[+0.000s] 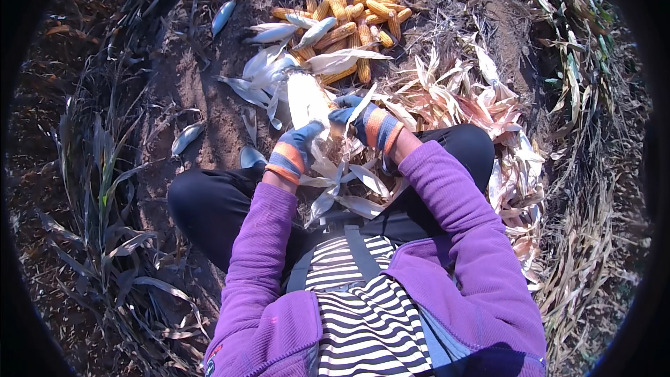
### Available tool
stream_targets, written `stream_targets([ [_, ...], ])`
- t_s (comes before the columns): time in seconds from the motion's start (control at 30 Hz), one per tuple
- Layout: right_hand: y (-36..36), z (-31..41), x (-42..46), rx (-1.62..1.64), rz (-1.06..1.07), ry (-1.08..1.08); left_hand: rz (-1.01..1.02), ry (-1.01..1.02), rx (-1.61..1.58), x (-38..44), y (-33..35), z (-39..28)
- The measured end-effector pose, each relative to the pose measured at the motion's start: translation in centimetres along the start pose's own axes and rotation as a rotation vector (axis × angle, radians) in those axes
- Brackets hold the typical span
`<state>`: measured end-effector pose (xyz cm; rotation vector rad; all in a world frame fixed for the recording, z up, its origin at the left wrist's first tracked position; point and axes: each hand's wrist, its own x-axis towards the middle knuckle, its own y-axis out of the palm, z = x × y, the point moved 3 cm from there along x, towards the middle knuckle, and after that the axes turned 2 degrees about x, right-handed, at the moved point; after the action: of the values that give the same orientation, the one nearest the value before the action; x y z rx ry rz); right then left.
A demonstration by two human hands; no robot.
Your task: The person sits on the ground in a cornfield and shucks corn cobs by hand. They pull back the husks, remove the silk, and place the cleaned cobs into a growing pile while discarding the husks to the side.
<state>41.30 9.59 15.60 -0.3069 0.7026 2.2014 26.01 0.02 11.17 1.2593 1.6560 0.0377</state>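
Both hands wear blue and orange striped work gloves and meet at one partly husked ear of corn (308, 99) in front of my lap. My left hand (296, 149) grips the lower left side of the ear by its pale husk, which is bright with glare. On the right side, my right hand (361, 118) is closed around the ear and its husk, with a loose strip sticking up past the fingers. A little yellow grain shows between the hands. The fingertips are partly hidden. Stripped husk leaves (335, 188) lie below the hands, between my legs.
Beyond the hands is a heap of bare yellow corn cobs (340, 15), with several husked ears (267, 65) at its left. Dry husks (450, 97) pile up at the right. Single unpeeled ears (187, 137) lie on the soil. Dry stalks (99, 193) line both sides.
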Motion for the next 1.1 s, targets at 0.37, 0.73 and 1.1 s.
stream_targets([
  [0.37, 2.6, 1.7, -2.7, -0.221, 0.139, 0.053, -0.044, 0.467, -0.204, 0.4, -1.1, -8.6],
  [0.73, 4.0, -0.6, -5.7, -0.398, 0.176, -0.077, -0.129, 0.540, -0.307, 2.9, -3.9, -17.4],
  [1.1, 2.8, -0.9, -4.9, 0.046, -0.007, 0.010, 0.333, 0.444, -0.416, 1.7, 0.2, -15.6],
])
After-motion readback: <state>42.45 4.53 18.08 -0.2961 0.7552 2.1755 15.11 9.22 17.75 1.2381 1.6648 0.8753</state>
